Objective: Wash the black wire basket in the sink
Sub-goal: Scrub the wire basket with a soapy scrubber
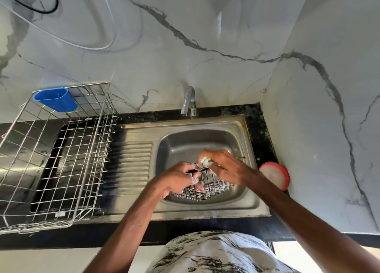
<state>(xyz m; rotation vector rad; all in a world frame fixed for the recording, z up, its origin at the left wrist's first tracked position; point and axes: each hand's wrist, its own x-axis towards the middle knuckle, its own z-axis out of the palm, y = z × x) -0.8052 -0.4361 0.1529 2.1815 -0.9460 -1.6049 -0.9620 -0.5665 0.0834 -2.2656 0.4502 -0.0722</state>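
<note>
A black wire basket, soapy and foam-flecked, lies in the steel sink at its front. My left hand grips the basket's dark rim, fingers curled round the wire and wet with suds. My right hand pinches a pale green scrub pad and holds it against the basket's upper edge. Both hands hide part of the basket's rim. The tap stands behind the basin with no water visibly running.
A large steel wire dish rack sits on the black counter at left, a blue plastic cup holder hung on its back corner. A round red-rimmed container rests by the right wall. The ribbed drainboard lies between rack and basin.
</note>
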